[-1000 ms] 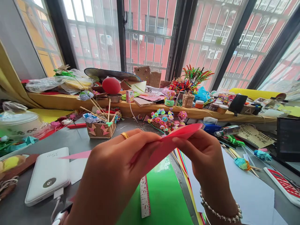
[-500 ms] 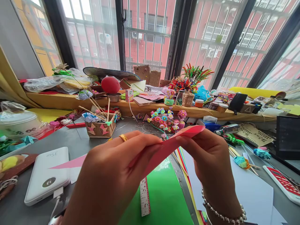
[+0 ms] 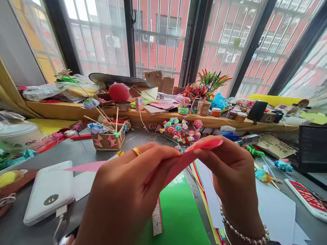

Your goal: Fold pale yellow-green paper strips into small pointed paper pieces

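Observation:
Both my hands pinch one folded pink paper (image 3: 189,156), held up above the grey table. My left hand (image 3: 127,190), with a gold ring, grips its lower left part with closed fingers; a pointed pink end of the paper sticks out to the left of that hand. My right hand (image 3: 230,170), a bead bracelet at the wrist, pinches the upper right end. Under the hands lie a green sheet (image 3: 178,214) and a patterned ruler (image 3: 157,217).
A white power bank (image 3: 48,192) lies at the left with a cable. White sheets (image 3: 273,211) and a red calculator (image 3: 306,199) lie at the right. A cardboard box with sticks (image 3: 108,139), paper flowers (image 3: 178,129) and a cluttered sill stand behind.
My fingers have slid closer together along the pink paper and flattened its fold. The view has shifted slightly; the table objects have not moved.

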`<state>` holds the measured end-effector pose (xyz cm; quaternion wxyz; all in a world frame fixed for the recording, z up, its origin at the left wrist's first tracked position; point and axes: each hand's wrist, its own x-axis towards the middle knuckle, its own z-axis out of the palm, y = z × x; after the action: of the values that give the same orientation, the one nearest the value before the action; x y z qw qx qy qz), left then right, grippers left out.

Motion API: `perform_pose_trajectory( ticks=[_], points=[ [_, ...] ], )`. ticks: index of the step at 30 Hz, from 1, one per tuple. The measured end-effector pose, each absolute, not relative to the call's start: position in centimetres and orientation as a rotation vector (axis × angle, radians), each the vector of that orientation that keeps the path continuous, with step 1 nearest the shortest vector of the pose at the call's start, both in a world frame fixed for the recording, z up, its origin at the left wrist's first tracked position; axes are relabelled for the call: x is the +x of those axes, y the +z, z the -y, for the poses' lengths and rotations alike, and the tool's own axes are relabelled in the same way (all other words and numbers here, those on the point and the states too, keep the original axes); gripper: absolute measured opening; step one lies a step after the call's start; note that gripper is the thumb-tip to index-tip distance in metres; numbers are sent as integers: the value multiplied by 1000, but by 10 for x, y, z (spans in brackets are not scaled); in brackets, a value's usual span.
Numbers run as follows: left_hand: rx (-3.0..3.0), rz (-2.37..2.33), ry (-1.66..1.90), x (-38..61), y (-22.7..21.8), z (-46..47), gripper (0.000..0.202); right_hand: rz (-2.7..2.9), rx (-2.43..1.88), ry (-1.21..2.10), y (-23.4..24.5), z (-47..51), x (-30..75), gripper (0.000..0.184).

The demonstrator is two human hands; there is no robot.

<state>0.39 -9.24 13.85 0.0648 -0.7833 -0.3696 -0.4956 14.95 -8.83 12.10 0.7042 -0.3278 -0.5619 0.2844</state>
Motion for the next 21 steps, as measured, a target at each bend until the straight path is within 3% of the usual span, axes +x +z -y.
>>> perform_pose_trajectory(
  ticks=[21],
  points=[
    [-2274, 1116, -1578, 6, 133, 91, 10, 1254, -611, 675, 121, 83, 155, 11]
  ],
)
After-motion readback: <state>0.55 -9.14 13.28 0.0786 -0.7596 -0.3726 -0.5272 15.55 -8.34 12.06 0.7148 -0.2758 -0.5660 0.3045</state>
